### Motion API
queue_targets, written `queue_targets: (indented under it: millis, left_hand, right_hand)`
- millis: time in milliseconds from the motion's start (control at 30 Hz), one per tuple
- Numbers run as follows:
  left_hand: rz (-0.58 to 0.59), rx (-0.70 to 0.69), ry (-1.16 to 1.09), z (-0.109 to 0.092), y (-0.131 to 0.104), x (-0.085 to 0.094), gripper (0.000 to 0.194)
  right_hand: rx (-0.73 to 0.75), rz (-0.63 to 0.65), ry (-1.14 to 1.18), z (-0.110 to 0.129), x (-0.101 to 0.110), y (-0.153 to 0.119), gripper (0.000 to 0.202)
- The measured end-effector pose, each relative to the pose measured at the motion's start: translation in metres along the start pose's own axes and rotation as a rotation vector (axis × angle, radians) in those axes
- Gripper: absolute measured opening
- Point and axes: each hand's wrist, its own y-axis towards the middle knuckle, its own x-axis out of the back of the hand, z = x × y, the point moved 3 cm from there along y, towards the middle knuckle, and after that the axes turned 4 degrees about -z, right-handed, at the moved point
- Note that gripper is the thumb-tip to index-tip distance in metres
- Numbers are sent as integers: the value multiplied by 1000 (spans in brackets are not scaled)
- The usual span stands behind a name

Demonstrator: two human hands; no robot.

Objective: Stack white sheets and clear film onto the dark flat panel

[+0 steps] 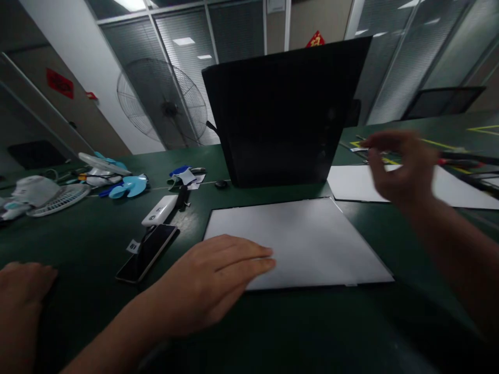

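My left hand (218, 275) reaches in from the lower left, fingers stretched out over the left part of a white rectangular panel (300, 239) with a thin dark edge. The panel lies flat on the dark green table; the hand appears to hold nothing. On the right, my right hand (405, 166) is raised above a second white sheet or panel (463, 189). Its fingers curl toward the thumb, and motion smears them, so I cannot tell whether anything is between them. Behind the first panel stands a large black rectangular screen or panel (288, 114), leaning slightly.
Another hand (27, 291), seemingly a co-worker's, rests at the left edge. Nearby lie a phone (148, 253) and a white power bank (159, 210). Light blue fan blades (128, 186) and other fan parts are farther left. A large caged fan (167, 106) stands behind the table.
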Motion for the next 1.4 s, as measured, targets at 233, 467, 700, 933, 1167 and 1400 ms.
queue_targets:
  millis: [233,467,700,933,1167,1400]
  left_hand:
    - [68,454,177,137,-36,-56,57]
    - [14,667,54,175,-72,-81,71]
    - [53,606,157,167,-67,-94,74]
    - [87,580,211,171,-69,-101,75]
    - [62,576,192,173,-71,-104,75]
    - [33,585,173,171,-73,-102,75]
  right_hand:
    - [-236,493,-19,-40,-63,-72,67]
    - [-306,691,-49,-45,-65,-80,51]
    - [-468,595,-155,-43,-48,-78,54]
    - [-672,364,-170,-44,-12,-72,62]
    - [-698,105,-216,-10,44,-38,73]
    - [49,175,-44,133,83,-11,41]
